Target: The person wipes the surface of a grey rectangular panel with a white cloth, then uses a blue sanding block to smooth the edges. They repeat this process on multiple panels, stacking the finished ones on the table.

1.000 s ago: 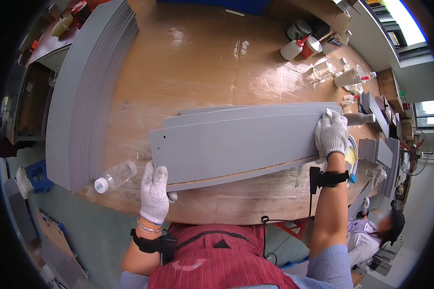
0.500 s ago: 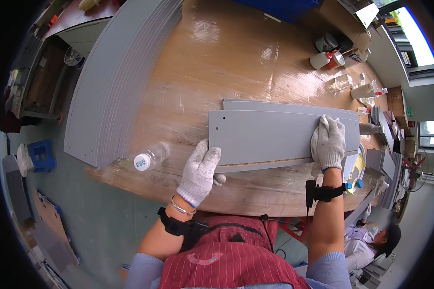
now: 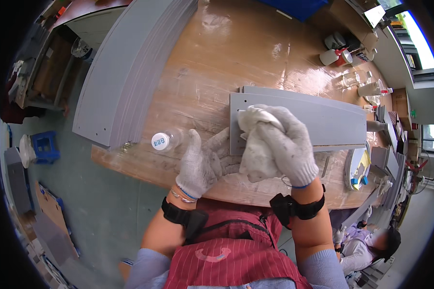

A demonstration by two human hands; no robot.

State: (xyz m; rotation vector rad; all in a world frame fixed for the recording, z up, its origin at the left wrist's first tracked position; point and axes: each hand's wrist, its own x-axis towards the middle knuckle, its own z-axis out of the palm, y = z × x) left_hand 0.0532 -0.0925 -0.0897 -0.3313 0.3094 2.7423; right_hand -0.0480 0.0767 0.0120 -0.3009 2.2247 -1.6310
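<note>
Apron (image 3: 217, 262) is filling the space nearest you, red and pinstriped, and black straps are circling both your wrists. Your left hand (image 3: 197, 166) is standing with thumb raised and fingers spread, grasping nothing visible, its fingertips at the panel's left end; whether they're touching, you can't tell from here. Your right hand (image 3: 291, 144) is curling its fingers around a bunched white cloth (image 3: 258, 159), holding it over that same end. The grey panel (image 3: 335, 123) is lying in front of you on the film-covered table (image 3: 212, 60), another panel peeking out from beneath. Left of your hands, a clear bottle (image 3: 171, 139) is lying on its side. Beyond it, a tall stack of panels (image 3: 125, 67) is lining the table's left, and a blue bin (image 3: 301, 7) is sitting at the far edge.
</note>
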